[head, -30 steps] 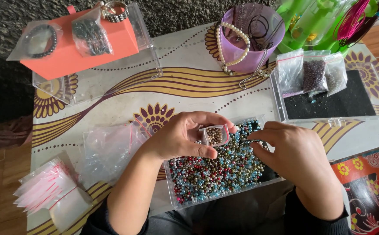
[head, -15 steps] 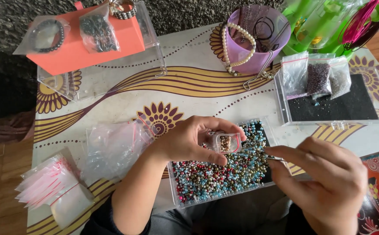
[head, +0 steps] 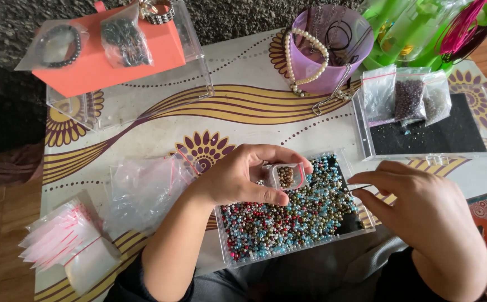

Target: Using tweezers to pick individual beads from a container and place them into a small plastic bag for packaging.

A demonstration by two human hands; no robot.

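My left hand (head: 238,179) pinches a small clear zip bag (head: 286,175) by its mouth, thumb below and fingers curled over the top — it already has a little cluster of bronze beads inside. The bag hangs just above the far end of the clear bead tray (head: 224,249), which is heaped with blue, red, silver and bronze beads (head: 288,221). My right hand (head: 422,212) sits at the tray's right edge, thumb and forefinger closed narrow on a thin metal tool (head: 359,188) whose tip points left toward the bag; what kind of tool it is I can't tell.

To do this well, I judge the bag mouth should stay propped open and low over the tray, so any bead that slips falls back into the heap — and the tool should travel short and level.

Packaging around me: a crumpled clear bag with a red zip line (head: 145,187) lies just left of the tray, and a fanned stack of empty zip bags (head: 67,240) sits at the near left corner. Far left, two clear bags with dark bracelets (head: 123,36) rest on a coral-orange box (head: 103,56). Far right, three small bags (head: 408,98) — one clear, one dark purple beads, one grey — lean on a black-lined clear tray (head: 472,140), beside a lilac cup (head: 333,47) draped with pearls.
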